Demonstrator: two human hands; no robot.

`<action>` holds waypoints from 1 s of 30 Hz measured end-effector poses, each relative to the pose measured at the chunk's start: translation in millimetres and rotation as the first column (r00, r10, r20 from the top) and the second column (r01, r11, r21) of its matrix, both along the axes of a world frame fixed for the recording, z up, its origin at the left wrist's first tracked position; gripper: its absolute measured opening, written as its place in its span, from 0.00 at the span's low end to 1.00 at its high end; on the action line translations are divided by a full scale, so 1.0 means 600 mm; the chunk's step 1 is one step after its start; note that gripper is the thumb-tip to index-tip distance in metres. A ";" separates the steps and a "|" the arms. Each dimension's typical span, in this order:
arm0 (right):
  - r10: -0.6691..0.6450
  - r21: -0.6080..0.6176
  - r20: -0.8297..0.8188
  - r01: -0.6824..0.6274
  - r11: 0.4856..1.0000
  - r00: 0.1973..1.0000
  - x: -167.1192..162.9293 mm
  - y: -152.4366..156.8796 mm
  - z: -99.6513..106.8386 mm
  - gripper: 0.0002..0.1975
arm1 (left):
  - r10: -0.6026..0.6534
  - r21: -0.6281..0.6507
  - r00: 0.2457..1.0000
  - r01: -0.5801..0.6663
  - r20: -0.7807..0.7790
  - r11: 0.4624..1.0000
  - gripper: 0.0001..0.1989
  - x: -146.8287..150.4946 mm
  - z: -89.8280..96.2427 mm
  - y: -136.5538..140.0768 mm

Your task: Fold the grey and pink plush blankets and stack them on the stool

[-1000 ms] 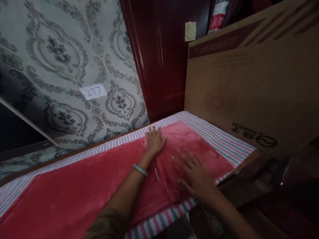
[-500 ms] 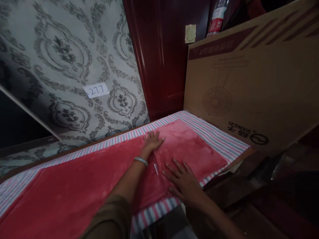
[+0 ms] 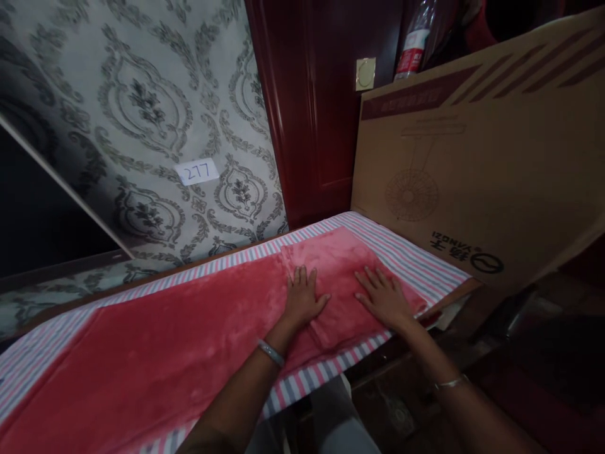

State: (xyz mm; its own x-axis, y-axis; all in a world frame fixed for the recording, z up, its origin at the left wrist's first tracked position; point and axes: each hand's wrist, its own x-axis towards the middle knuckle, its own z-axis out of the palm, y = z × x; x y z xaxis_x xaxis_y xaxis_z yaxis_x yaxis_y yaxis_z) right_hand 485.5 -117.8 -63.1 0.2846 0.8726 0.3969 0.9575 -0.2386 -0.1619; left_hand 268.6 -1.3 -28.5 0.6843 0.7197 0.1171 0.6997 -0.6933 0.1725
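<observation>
A soft red plush cloth (image 3: 189, 340) lies spread along the table, its far right part folded over into a paler pinkish layer. My left hand (image 3: 302, 296) rests flat on that folded layer near its left edge, fingers apart. Further right, my right hand (image 3: 385, 296) presses down on the same layer close to its right end, fingers spread. Neither hand grasps anything. The white tag seen before on the cloth is hidden. Beneath the cloth is a striped pink, white and grey tablecloth (image 3: 411, 255).
A large cardboard box (image 3: 501, 164) stands at the right end of the table. Behind it is a plastic bottle (image 3: 413, 47) with a red label. A dark red door panel (image 3: 326, 113) and patterned wallpaper (image 3: 146, 113) with a paper marked 277 (image 3: 197, 171) border the far side. A dark screen (image 3: 42, 208) stands left.
My left hand has slid nearer to me and slightly right over the folded layer. My right hand has moved right and away from me, toward the cloth's right end. The view has shifted slightly.
</observation>
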 end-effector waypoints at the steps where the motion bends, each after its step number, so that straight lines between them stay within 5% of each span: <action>1: -0.014 -0.031 0.014 0.015 0.999 1.000 0.000 0.000 -0.013 0.30 | -0.001 0.000 1.000 0.001 0.001 1.000 0.41 0.001 0.000 0.001; 7: -0.024 -0.078 0.031 0.026 0.997 0.999 -0.007 -0.009 -0.030 0.30 | -0.004 0.009 1.000 0.003 0.019 1.000 0.45 0.000 -0.005 0.002; 11: -0.001 -0.112 -0.087 -0.009 0.994 0.996 0.012 0.010 0.012 0.26 | -0.011 -0.009 0.999 0.011 0.034 1.000 0.47 -0.001 -0.005 0.001; 17: -0.035 -0.038 -0.108 0.031 0.999 0.994 0.041 0.110 0.078 0.29 | 0.040 -0.012 0.999 -0.040 0.018 0.999 0.51 -0.002 -0.003 -0.004; 24: -0.038 -0.207 -0.079 0.021 0.978 0.996 0.056 0.148 0.012 0.31 | 0.059 -0.021 0.997 -0.060 -0.048 0.998 0.52 0.002 -0.003 -0.003; 30: -0.063 -0.225 -0.080 0.043 0.973 0.995 0.052 0.142 0.020 0.31 | 0.063 0.009 0.995 -0.062 -0.077 0.998 0.51 0.003 -0.004 0.000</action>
State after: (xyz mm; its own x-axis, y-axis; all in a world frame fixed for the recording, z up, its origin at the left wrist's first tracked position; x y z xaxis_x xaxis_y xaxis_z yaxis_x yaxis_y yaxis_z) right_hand 516.5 -32.9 -51.2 0.3576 0.9190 0.1660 0.9272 -0.3283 -0.1803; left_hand 270.2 -1.2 -30.6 0.6454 0.7606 0.0705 0.7526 -0.6489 0.1121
